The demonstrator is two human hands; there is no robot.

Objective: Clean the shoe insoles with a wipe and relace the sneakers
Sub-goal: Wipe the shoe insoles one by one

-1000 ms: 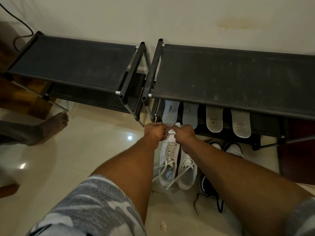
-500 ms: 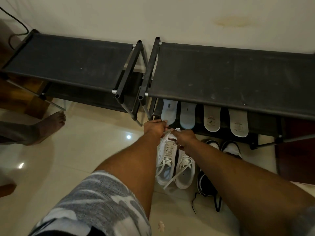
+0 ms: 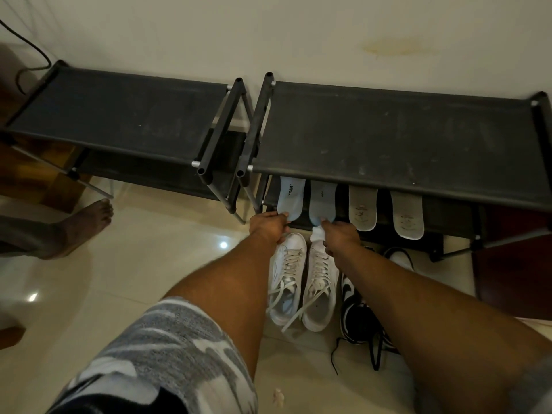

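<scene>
Several insoles lean on the lower shelf of the right shoe rack (image 3: pixel 388 174): two pale blue ones (image 3: pixel 292 196) (image 3: pixel 322 201) and two grey ones (image 3: pixel 362 208) (image 3: pixel 407 213). My left hand (image 3: pixel 268 226) pinches the bottom tip of the left blue insole. My right hand (image 3: pixel 340 236) is closed on a crumpled white wipe (image 3: pixel 317 234), and its fingertips touch the bottom of the second blue insole. Below my hands a pair of white sneakers (image 3: pixel 321 289) stands on the floor with loose laces. A black and white pair (image 3: pixel 357 315) lies to their right, partly hidden by my right arm.
A second black rack (image 3: pixel 119 121) stands to the left against the wall. Another person's bare foot (image 3: pixel 80 225) rests on the tiled floor at the left. A small scrap (image 3: pixel 278 395) lies on the floor near me. Dark wooden furniture (image 3: pixel 513 264) sits at the right.
Both hands have left the toe of the white sneaker, moved apart and gone up to the bottoms of the two blue insoles. The wipe stays in my right hand.
</scene>
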